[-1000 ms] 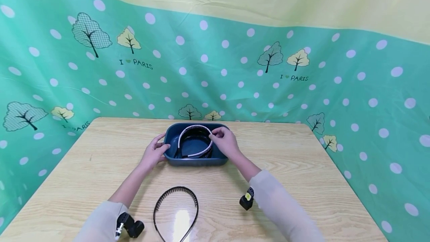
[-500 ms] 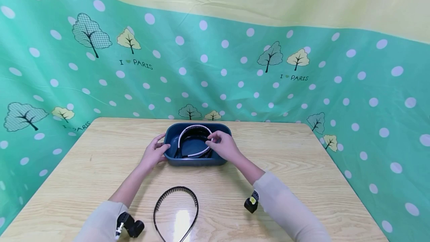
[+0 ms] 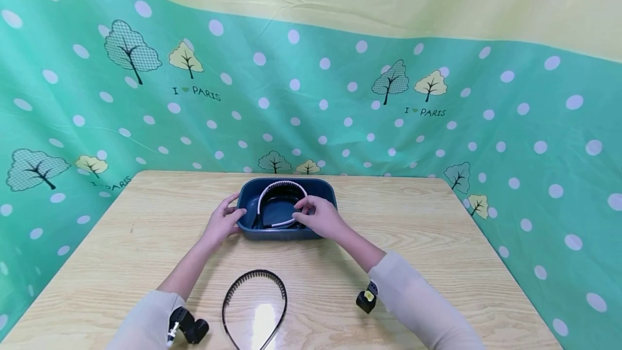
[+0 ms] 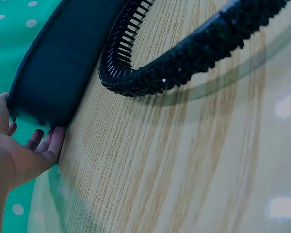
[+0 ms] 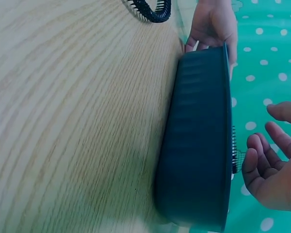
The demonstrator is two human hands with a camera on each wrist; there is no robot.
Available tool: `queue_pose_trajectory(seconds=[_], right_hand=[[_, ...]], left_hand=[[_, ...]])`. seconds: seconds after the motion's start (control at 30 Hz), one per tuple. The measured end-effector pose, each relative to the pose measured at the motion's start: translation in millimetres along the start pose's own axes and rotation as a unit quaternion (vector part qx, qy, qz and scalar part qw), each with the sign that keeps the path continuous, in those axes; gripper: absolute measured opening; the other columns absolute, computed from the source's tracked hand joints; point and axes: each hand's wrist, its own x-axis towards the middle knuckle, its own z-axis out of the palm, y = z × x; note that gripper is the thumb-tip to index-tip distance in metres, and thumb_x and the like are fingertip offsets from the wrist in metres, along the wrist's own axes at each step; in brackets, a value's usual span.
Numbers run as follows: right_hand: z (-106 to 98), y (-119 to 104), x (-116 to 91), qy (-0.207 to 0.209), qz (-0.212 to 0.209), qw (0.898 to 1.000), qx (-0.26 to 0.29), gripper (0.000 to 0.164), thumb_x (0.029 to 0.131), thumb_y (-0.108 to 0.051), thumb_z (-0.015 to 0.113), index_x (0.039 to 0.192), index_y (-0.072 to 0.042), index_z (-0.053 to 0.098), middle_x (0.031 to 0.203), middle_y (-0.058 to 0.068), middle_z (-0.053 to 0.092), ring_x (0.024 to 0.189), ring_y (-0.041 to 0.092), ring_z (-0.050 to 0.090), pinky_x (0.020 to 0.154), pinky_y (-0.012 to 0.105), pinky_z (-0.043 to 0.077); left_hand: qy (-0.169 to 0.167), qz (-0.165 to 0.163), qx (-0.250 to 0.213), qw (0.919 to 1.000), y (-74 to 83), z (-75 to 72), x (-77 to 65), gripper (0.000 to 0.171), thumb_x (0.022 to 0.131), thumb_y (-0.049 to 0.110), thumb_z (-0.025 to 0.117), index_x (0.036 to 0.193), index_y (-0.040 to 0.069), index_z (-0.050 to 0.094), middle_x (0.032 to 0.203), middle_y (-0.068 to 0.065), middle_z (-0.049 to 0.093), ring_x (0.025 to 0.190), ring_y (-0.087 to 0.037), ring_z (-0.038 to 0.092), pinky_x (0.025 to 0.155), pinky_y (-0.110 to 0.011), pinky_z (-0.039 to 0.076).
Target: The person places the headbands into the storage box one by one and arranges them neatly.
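Observation:
My left hand (image 3: 224,220) grips the left end of a dark blue plastic box (image 3: 286,235), thumb on the rim and fingers against the outside wall. Inside the box lies a white toothed headband (image 3: 259,204), with dark pieces partly hidden beneath it. Over the right part of the box is my right hand (image 3: 323,219), close to that headband's right side. Its thumb and fingers stand apart and hold nothing in the right wrist view. A black headband (image 3: 226,296) with comb teeth lies on the table; its outer side looks beaded in the left wrist view.
The wood-grain table (image 3: 413,231) ends at the back against a green dotted cloth (image 3: 340,96). Each sleeve carries a small black wrist camera, such as the left one (image 3: 187,325), which is close to the black headband.
My right hand has let go of the white headband's right side and shifted down and slightly left over the box. The left hand, box and both headbands stay in place.

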Motion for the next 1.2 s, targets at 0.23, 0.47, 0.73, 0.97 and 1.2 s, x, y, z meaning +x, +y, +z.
queue_pose_trajectory(seconds=[0.23, 0.47, 0.73, 0.97, 1.2], right_hand=[[3.4, -1.6, -4.6, -0.034, 0.005, 0.999, -0.003, 0.025, 0.086, -0.025, 0.068, 0.105, -0.009, 0.066, 0.085, 0.0, 0.059, 0.067, 0.014, 0.05, 0.055, 0.024, 0.043], [6.3, -5.9, -8.9, -0.064, -0.013, 0.998, -0.007, 0.022, 0.084, -0.024, 0.07, 0.101, -0.01, 0.067, 0.081, 0.0, 0.06, 0.067, 0.013, 0.051, 0.055, 0.023, 0.043], [14.9, -6.9, -13.1, -0.091, -0.022, 0.995, -0.022, 0.02, 0.084, -0.024, 0.07, 0.099, -0.012, 0.068, 0.078, -0.003, 0.058, 0.067, 0.011, 0.051, 0.057, 0.021, 0.043], [23.9, -9.5, -21.6, -0.112, -0.034, 0.992, -0.036, 0.018, 0.084, -0.024, 0.07, 0.1, -0.014, 0.068, 0.077, -0.005, 0.057, 0.067, 0.009, 0.051, 0.058, 0.019, 0.043], [32.3, -15.8, -27.8, -0.134, -0.062, 0.988, -0.047, 0.023, 0.084, -0.023, 0.071, 0.102, -0.01, 0.068, 0.081, -0.008, 0.059, 0.072, 0.004, 0.052, 0.065, 0.016, 0.045]], left_hand=[[0.001, -0.004, -0.002, 1.0, -0.2, 0.0, -0.1, 0.058, 0.095, 0.021, 0.051, 0.148, 0.019, 0.026, 0.136, -0.026, 0.038, 0.1, -0.025, 0.059, 0.074, -0.028, 0.057], [0.0, -0.001, -0.008, 1.0, 0.1, -0.2, -0.9, 0.059, 0.095, 0.022, 0.052, 0.148, 0.018, 0.026, 0.136, -0.026, 0.038, 0.098, -0.025, 0.059, 0.072, -0.027, 0.057], [0.0, -0.001, -0.004, 1.0, 0.1, 0.7, -1.1, 0.059, 0.095, 0.021, 0.052, 0.148, 0.018, 0.027, 0.136, -0.026, 0.039, 0.096, -0.024, 0.06, 0.07, -0.026, 0.057], [0.0, -0.003, -0.005, 1.0, -0.6, 0.3, -1.2, 0.058, 0.095, 0.021, 0.052, 0.148, 0.019, 0.027, 0.136, -0.026, 0.039, 0.097, -0.024, 0.06, 0.07, -0.026, 0.057], [0.001, 0.004, -0.009, 0.9999, -0.6, 0.0, -0.4, 0.058, 0.095, 0.02, 0.052, 0.148, 0.018, 0.027, 0.134, -0.025, 0.041, 0.093, -0.022, 0.061, 0.069, -0.025, 0.057]])
